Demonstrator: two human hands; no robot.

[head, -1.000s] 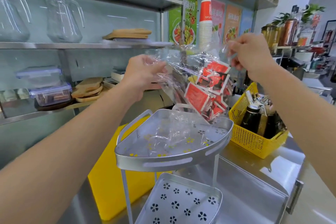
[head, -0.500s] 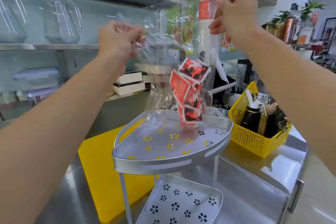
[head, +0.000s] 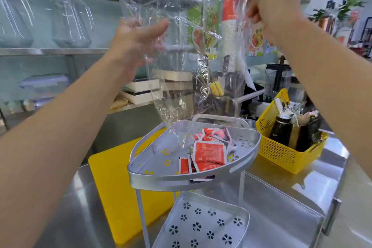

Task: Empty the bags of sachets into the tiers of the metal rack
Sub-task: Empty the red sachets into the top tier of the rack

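A clear plastic bag (head: 181,50) hangs upside down above the metal rack, empty, its mouth just over the top tier (head: 173,179). My right hand (head: 269,4) is shut on the bag's upper right corner, high up. My left hand (head: 136,40) is beside the bag's left side with fingers spread, touching the film but not gripping it. Several red sachets (head: 207,153) lie in a heap on the right half of the top tier. The lower tier (head: 203,225), with flower-shaped holes, holds nothing.
A yellow basket (head: 281,155) with dark bottles stands right of the rack. A yellow board (head: 116,187) lies behind it on the steel counter (head: 285,207). Wall shelves with glass jugs (head: 68,16) run along the left. A stack of paper cups (head: 229,34) stands behind the bag.
The sachets have dropped out of the bag onto the top tier. My right hand lifted the bag higher. My left hand let go of the bag and opened.
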